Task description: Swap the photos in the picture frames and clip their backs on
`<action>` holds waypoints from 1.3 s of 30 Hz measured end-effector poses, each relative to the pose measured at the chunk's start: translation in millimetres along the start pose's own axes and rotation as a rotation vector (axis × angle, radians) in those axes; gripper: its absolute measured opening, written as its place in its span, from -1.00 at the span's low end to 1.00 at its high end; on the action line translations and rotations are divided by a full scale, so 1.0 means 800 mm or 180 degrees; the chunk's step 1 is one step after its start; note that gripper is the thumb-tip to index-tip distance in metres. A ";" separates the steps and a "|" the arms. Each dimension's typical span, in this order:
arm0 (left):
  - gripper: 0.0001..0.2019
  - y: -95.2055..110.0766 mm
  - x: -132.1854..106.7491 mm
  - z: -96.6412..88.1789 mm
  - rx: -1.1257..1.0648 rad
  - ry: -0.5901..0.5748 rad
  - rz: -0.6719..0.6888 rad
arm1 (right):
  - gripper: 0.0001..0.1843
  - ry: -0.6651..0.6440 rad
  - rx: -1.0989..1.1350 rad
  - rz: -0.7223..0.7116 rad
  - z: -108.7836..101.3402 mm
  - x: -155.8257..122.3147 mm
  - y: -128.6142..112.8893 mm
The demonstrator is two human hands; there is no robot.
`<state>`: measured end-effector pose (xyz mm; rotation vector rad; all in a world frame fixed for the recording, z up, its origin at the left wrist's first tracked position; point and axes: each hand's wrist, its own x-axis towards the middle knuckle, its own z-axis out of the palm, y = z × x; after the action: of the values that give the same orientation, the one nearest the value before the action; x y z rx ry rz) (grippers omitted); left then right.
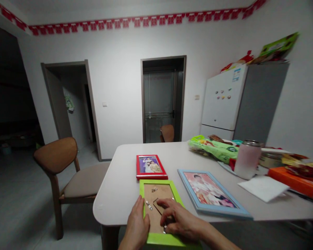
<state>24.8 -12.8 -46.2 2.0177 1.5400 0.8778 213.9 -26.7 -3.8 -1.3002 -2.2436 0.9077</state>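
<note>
A green picture frame (156, 183) lies face down at the near edge of the white table (120, 187), its brown backing board up with small metal clips on it. My left hand (137, 224) rests flat along the frame's left side, fingers stretched out. My right hand (178, 218) lies on the backing board, fingertips pressed down near a clip and the stand cut-out. Beyond the green frame lies a red picture frame (150, 166) face up. To the right lies a larger blue picture frame (211, 192) face up.
A wooden chair (65, 173) stands at the table's left. On the right side of the table are a pink jar (247, 159), a green snack bag (214, 147), a white paper (263, 187), an orange box (294, 180). A white fridge (224, 104) stands behind.
</note>
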 end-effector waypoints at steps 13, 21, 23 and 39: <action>-0.44 0.002 0.002 -0.002 0.0103 -0.0042 -0.0096 | -0.92 0.0682 -0.0376 -0.0194 0.012 0.004 -0.015; -0.45 0.001 0.001 -0.001 -0.0088 -0.0022 -0.0121 | -0.71 0.0989 -0.0993 0.0366 0.010 0.008 -0.007; -0.45 0.002 0.001 -0.003 -0.0084 -0.0044 -0.0140 | -0.66 0.1056 -0.0980 0.0423 0.009 0.010 -0.011; -0.74 0.015 0.025 -0.036 -0.2247 0.0356 -0.0490 | -0.67 0.1335 -0.0838 0.0081 0.000 0.028 -0.068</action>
<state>15.8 2.6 -13.8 1.3459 1.1812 1.2646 169.4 -26.7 34.7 -1.4735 -2.0580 0.3090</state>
